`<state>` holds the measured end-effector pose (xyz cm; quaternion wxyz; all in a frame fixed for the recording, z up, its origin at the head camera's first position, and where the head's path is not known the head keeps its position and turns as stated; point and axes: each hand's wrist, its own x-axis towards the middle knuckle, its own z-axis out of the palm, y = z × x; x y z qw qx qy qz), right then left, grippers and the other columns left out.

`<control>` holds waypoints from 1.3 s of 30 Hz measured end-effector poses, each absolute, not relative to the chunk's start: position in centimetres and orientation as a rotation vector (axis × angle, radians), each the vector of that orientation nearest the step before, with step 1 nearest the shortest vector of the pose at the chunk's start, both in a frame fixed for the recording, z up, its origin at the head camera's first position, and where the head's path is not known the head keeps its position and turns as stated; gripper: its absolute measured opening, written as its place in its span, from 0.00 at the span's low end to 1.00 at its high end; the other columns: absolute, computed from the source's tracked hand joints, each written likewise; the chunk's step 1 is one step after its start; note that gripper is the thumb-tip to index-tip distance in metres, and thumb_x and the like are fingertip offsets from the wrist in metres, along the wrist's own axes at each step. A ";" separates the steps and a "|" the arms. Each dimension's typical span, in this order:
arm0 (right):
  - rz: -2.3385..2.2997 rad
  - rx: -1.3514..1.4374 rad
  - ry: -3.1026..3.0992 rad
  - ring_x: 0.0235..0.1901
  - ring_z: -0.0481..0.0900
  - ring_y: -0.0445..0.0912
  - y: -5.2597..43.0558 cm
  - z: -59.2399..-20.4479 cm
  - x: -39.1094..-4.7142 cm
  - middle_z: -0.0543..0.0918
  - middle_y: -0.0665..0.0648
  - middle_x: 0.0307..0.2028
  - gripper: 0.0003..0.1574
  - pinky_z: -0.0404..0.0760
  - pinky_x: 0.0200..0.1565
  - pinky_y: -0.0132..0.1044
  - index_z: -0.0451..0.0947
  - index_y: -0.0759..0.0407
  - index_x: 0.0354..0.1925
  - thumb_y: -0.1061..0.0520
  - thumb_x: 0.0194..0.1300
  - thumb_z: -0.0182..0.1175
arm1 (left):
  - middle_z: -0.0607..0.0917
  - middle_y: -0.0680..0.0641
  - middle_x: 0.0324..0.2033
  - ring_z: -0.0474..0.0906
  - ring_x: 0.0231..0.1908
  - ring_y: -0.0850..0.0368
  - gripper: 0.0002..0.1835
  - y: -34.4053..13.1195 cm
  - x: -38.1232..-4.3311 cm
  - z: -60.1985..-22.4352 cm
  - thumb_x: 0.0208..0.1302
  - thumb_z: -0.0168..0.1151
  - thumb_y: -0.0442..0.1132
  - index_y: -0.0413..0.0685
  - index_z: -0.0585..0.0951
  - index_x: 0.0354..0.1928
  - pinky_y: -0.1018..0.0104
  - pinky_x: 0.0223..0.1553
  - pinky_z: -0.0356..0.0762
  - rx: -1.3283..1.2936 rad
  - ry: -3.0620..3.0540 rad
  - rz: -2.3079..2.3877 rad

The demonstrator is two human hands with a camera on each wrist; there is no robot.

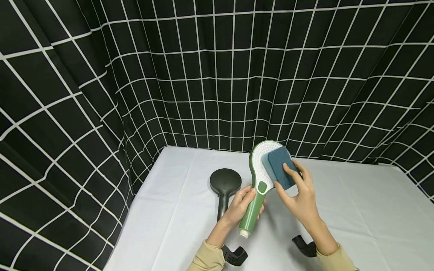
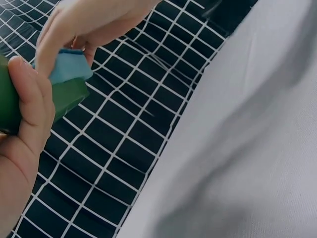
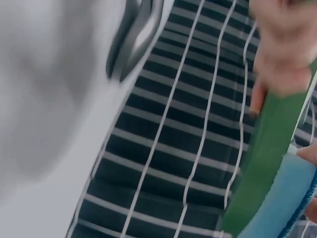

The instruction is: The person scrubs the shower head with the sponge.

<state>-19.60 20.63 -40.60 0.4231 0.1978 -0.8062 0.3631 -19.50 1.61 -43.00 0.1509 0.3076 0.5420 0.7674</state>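
A green shower head (image 1: 256,169) with a white nozzle face is held up off the table, tilted with its head away from me. My left hand (image 1: 240,206) grips its green handle. Against the nozzle face lies a blue sponge (image 1: 280,165), light blue underneath and darker on top, which my right hand (image 1: 303,194) pinches between thumb and fingers. In the left wrist view the sponge (image 2: 71,67) sits right at the green edge of the head. The right wrist view shows the sponge (image 3: 282,198) flat along the shower head's side (image 3: 270,153).
A dark grey shower head (image 1: 225,182) lies on the white-covered table (image 1: 156,210), left of my left hand, its handle partly behind my wrist. Black curtain (image 1: 223,64) with a white grid surrounds the table's back and sides. Black wrist mounts (image 1: 235,256) hang under both forearms.
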 end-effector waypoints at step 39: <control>0.877 0.660 -2.031 0.55 0.65 0.61 17.6 -38.7 -20.2 0.67 0.69 0.58 0.28 0.70 0.49 0.45 0.77 0.64 0.52 0.52 0.54 0.61 | 0.73 0.38 0.30 0.73 0.22 0.63 0.22 1.2 -20.0 -43.3 0.76 0.30 0.39 0.23 0.63 0.54 0.72 0.21 0.73 0.972 1.515 2.144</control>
